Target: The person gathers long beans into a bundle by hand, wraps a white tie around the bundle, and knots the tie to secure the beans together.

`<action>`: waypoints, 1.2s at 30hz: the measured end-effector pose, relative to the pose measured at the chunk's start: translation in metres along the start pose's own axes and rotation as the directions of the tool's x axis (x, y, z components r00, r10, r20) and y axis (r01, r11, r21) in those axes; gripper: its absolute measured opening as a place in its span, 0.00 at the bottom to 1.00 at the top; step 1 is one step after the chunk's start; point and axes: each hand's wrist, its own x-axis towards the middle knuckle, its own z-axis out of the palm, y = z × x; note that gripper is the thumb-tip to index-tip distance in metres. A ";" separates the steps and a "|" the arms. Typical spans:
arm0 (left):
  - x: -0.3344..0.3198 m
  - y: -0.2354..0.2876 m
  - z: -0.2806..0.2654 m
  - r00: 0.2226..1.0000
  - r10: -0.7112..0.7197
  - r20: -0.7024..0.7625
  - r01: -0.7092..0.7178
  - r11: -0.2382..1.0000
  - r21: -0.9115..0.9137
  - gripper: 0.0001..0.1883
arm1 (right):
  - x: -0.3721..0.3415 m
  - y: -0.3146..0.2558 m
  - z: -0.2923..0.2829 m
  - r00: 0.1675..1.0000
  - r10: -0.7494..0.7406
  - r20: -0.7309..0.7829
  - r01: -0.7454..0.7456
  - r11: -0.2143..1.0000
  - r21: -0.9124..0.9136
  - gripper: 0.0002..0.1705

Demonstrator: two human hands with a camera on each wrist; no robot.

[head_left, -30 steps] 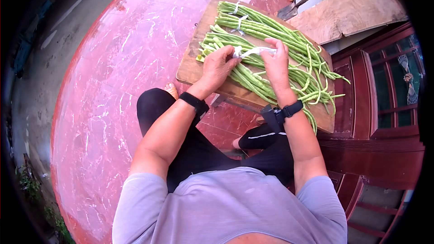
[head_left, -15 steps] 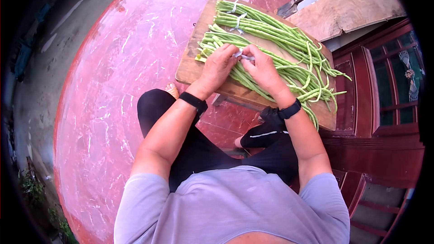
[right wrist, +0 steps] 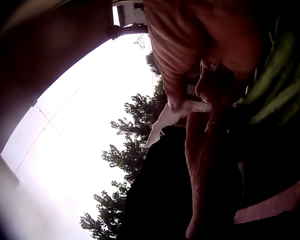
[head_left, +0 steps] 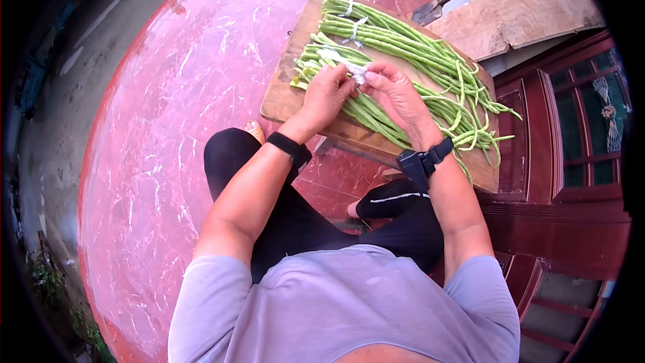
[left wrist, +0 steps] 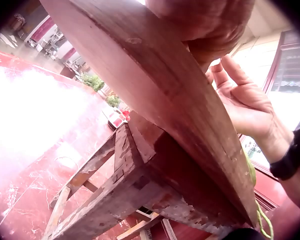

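Long green beans lie in bundles on a small wooden table (head_left: 285, 91). A white strip (head_left: 355, 71), like thin cloth or plastic, sits over the nearest bean bundle (head_left: 376, 117), close to its cut ends. My left hand (head_left: 324, 99) pinches the strip at its near side, partly covering the beans. From the right, my right hand (head_left: 400, 99) pinches the strip between thumb and finger, its fingertips right beside the left ones. In the right wrist view a ragged end of the strip (right wrist: 165, 122) hangs from the fingers. The left wrist view mostly catches the table's edge and underside.
Behind the near bundle lie other beans (head_left: 403, 37), bound with white ties (head_left: 357, 29). A shovel (head_left: 430, 12) and a wooden board (head_left: 517, 13) stand beyond the table. To the right is a dark red door (head_left: 537, 134); red flooring (head_left: 161, 134) spreads left.
My right hand came in from the right toward the left hand, then opened out slightly at the knot area. The strip went from stretched between the hands to bunched at the fingertips.
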 end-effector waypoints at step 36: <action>0.004 -0.005 0.002 0.989 0.123 -0.086 -0.123 0.992 -0.001 0.22 | 0.011 0.009 0.005 0.948 -0.316 -0.018 0.138 0.464 -0.875 0.08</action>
